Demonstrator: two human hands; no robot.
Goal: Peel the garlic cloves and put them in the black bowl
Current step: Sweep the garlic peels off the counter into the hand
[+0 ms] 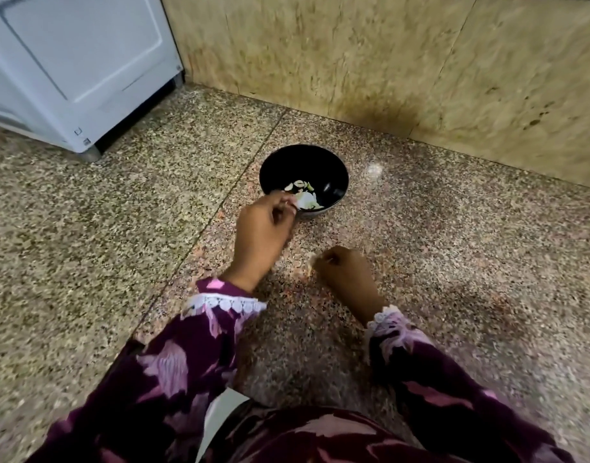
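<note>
Pinched between the thumb and curled fingers of the left hand (263, 228) is a pale scrap, clove or papery skin, I cannot tell which, held at the near rim of the black bowl (333, 162). That bowl stands on the speckled stone floor (454, 228), near the tiled wall (353, 61), and already holds a small heap of garlic cloves (302, 186) with a whitish flake among them, so part of the job looks done. Nearer the body, the right hand (347, 275) hangs low over the floor, fingers curled round something small and pale, blurred, probably the next clove. How many remain unpeeled cannot be judged.
</note>
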